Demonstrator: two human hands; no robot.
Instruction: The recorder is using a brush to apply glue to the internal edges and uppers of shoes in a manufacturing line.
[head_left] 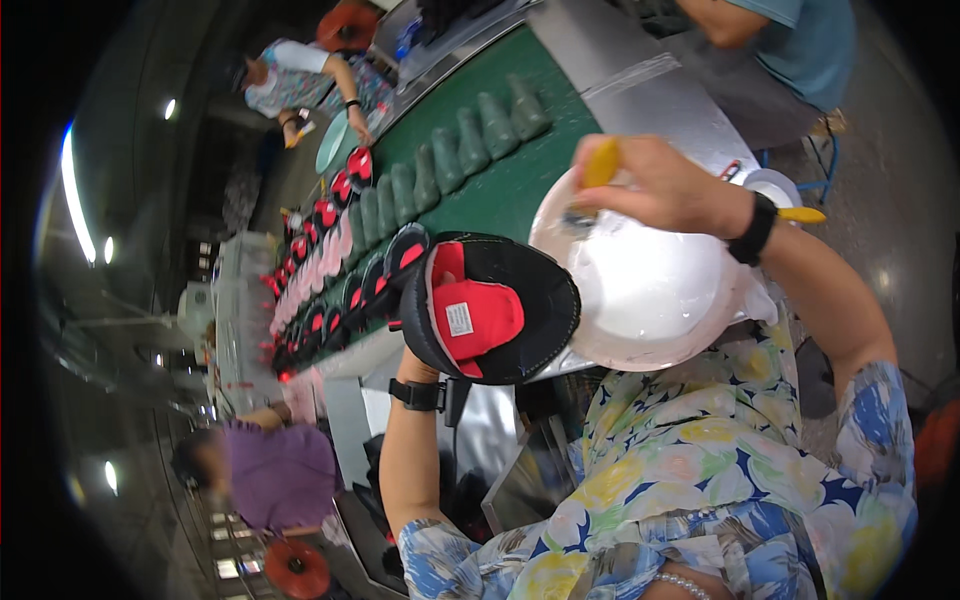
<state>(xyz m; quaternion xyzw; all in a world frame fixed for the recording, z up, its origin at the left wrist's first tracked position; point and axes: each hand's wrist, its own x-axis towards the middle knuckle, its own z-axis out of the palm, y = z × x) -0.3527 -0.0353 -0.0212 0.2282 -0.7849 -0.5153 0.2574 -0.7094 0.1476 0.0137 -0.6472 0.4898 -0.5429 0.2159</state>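
My left hand [418, 366] is wrapped round a black shoe upper [545, 300] with a red tongue and a white label inside. Most of its fingers are hidden behind the upper, whose opening faces up. In my right hand [655, 185] is a brush with a yellow handle [601, 163], pinched between thumb and fingers. The brush's lower end is at the far left inside wall of a wide white bowl [690, 335]. White, shiny material lines or fills the bowl; I cannot tell how deep it is. The upper sits just left of the bowl.
Beyond my hands runs a green conveyor belt [560, 75] with rows of grey-green shoe lasts [470, 140], pink pieces [318, 262] and black-and-red uppers [320, 320]. A second yellow handle [802, 215] lies right of the bowl. Other people work at far left, lower left and upper right.
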